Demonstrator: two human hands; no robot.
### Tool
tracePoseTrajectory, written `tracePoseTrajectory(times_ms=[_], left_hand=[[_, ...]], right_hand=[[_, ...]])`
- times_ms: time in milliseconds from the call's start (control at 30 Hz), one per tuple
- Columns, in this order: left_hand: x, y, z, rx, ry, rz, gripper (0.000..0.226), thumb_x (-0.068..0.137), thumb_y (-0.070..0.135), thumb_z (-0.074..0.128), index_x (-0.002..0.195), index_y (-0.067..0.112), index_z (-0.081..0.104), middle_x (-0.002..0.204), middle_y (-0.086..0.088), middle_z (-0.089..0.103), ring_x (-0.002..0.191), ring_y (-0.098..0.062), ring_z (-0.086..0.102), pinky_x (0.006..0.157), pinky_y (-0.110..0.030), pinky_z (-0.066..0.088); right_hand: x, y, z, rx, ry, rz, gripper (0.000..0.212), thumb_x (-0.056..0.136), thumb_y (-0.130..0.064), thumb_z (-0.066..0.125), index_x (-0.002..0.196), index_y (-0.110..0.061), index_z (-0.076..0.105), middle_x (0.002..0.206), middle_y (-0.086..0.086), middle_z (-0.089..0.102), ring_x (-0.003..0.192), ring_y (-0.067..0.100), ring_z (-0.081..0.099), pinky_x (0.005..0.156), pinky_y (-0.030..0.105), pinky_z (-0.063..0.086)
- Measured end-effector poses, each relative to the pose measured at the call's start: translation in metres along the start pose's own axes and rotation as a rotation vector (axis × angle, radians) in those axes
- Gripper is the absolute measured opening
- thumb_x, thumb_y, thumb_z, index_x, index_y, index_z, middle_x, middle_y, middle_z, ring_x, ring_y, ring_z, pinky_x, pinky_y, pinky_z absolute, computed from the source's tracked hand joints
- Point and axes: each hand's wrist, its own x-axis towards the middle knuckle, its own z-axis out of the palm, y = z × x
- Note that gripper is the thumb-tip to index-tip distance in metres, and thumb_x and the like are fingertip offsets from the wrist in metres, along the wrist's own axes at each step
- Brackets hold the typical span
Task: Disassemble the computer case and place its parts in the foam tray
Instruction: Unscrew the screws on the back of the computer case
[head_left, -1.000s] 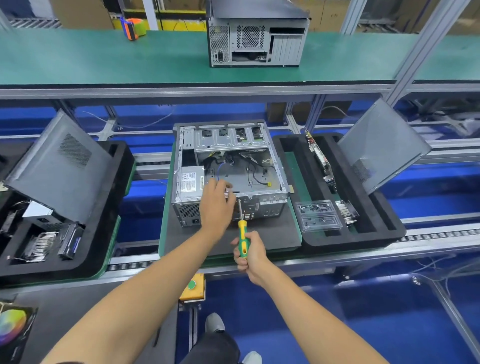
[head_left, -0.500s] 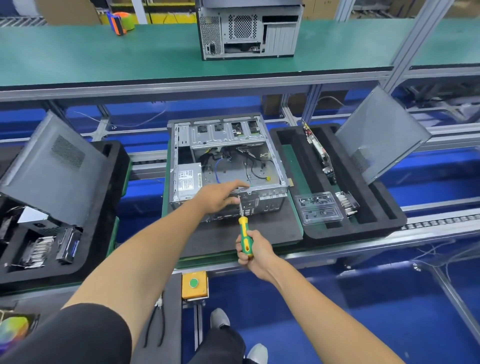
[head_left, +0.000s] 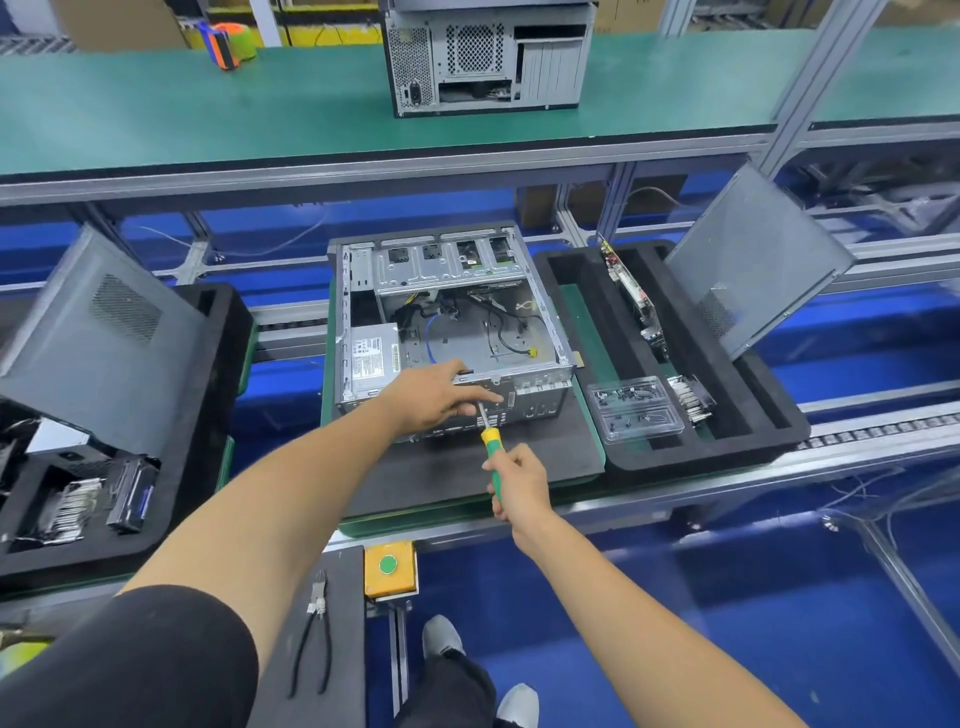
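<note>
Two bare hands work at an open computer case (head_left: 447, 317) lying on a dark mat between foam trays: the left hand (head_left: 434, 395) rests with fingers extended on its rear edge, while the right hand (head_left: 519, 488) grips a green-and-yellow screwdriver (head_left: 491, 447) aimed at the back panel. Cables and a power supply (head_left: 371, 358) sit inside the bare metal shell; the foam tray (head_left: 727, 447) lies just right.

A green-topped upper shelf (head_left: 208, 114) on grey aluminium framing (head_left: 810, 78) spans a roller conveyor (head_left: 878, 434) above blue floor (head_left: 727, 623).
</note>
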Motion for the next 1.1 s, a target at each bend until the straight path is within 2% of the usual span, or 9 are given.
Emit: tracePoseTrajectory(times_ms=[167,333,467,633,767,833,900,1000,1100], left_hand=[[0.001,0.006,0.004,0.002,0.084,-0.085,0.038,0.105,0.057,0.034,0.132,0.048,0.059,0.146,-0.002,0.047,0.120,-0.024,0.057,0.073,-0.030,0.040],[0.003,0.008,0.007,-0.024,0.133,-0.116,0.034,0.106,0.052,0.036,0.126,0.040,0.063,0.135,0.003,0.051,0.110,-0.024,0.060,0.069,-0.030,0.041],[0.003,0.009,0.007,-0.065,0.172,-0.114,0.030,0.108,0.046,0.039,0.125,0.037,0.062,0.133,0.006,0.053,0.108,-0.022,0.060,0.068,-0.030,0.035],[0.003,0.007,0.005,-0.097,0.175,-0.087,0.028,0.108,0.043,0.044,0.128,0.034,0.061,0.132,0.008,0.053,0.106,-0.021,0.060,0.068,-0.029,0.035],[0.002,0.006,0.006,-0.091,0.178,-0.083,0.024,0.108,0.037,0.048,0.128,0.035,0.060,0.133,0.010,0.053,0.105,-0.021,0.060,0.068,-0.028,0.034],[0.002,0.007,0.006,-0.094,0.178,-0.100,0.024,0.108,0.031,0.048,0.128,0.037,0.059,0.133,0.013,0.052,0.105,-0.020,0.059,0.069,-0.029,0.036],[0.002,0.008,0.006,-0.099,0.184,-0.110,0.023,0.109,0.033,0.047,0.128,0.038,0.059,0.132,0.013,0.052,0.104,-0.021,0.059,0.070,-0.030,0.039],[0.002,0.008,0.006,-0.095,0.183,-0.105,0.023,0.109,0.031,0.047,0.127,0.038,0.059,0.132,0.013,0.052,0.104,-0.020,0.060,0.069,-0.030,0.041],[0.002,0.008,0.006,-0.087,0.181,-0.103,0.025,0.109,0.029,0.046,0.128,0.037,0.059,0.133,0.010,0.052,0.104,-0.022,0.060,0.068,-0.031,0.038]], right_hand=[[-0.005,-0.007,0.006,0.090,-0.083,0.137,0.004,0.085,-0.015,0.056,0.086,-0.011,0.057,0.069,0.006,0.050,0.042,0.014,0.036,0.039,0.022,0.027],[-0.005,0.006,-0.007,0.400,-0.260,0.199,0.038,0.094,-0.026,0.042,0.098,0.000,0.070,0.068,0.003,0.053,0.046,0.010,0.036,0.039,0.021,0.029],[-0.008,0.021,-0.016,0.511,-0.398,0.248,0.045,0.099,-0.034,0.041,0.101,-0.004,0.074,0.066,0.003,0.049,0.042,0.009,0.026,0.037,0.022,0.027],[-0.009,0.021,-0.008,0.414,-0.307,0.215,0.034,0.103,-0.029,0.039,0.096,-0.006,0.062,0.058,0.002,0.042,0.041,0.009,0.023,0.037,0.022,0.022],[-0.013,0.022,0.000,0.272,-0.198,0.143,0.008,0.096,-0.016,0.056,0.092,-0.010,0.053,0.059,0.001,0.051,0.046,0.010,0.037,0.040,0.020,0.030],[-0.013,0.025,0.002,0.260,-0.154,0.081,0.013,0.093,-0.011,0.061,0.089,-0.011,0.049,0.059,0.001,0.052,0.048,0.010,0.040,0.041,0.021,0.031],[-0.013,0.025,0.006,0.273,-0.102,0.068,0.014,0.090,-0.009,0.060,0.085,-0.013,0.048,0.060,0.001,0.050,0.046,0.010,0.035,0.040,0.021,0.028],[-0.013,0.024,0.010,0.362,-0.191,0.137,0.012,0.092,-0.020,0.052,0.083,-0.013,0.054,0.059,0.001,0.044,0.042,0.011,0.024,0.038,0.023,0.021],[-0.011,0.021,0.010,0.374,-0.256,0.162,0.036,0.098,-0.028,0.040,0.084,-0.006,0.065,0.057,0.002,0.041,0.039,0.011,0.022,0.037,0.021,0.020]])
